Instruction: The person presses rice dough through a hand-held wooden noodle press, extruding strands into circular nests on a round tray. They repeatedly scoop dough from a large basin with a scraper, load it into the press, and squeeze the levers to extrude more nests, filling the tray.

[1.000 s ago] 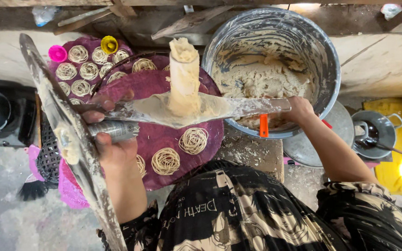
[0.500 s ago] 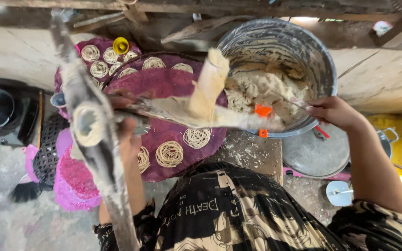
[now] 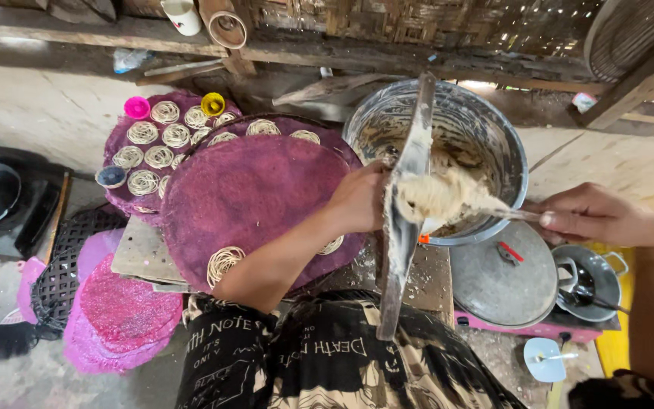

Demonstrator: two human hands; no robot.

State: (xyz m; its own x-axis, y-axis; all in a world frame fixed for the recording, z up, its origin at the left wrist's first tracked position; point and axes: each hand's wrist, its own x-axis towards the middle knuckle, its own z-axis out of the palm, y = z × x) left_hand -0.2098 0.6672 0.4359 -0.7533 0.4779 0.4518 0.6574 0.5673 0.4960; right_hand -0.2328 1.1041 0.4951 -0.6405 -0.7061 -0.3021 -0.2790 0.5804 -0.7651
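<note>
Head view: pale, sticky dough lump [image 3: 442,195] on flat paddle [image 3: 406,198].

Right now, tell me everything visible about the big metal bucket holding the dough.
The metal bucket is round, grey and deep, its inner wall smeared with pale dried batter. It stands upright at the back, beside the purple mat and behind a flat metal lid. Pale dough sits inside. The left hand holds a long dough-coated blade across its front rim.
</note>
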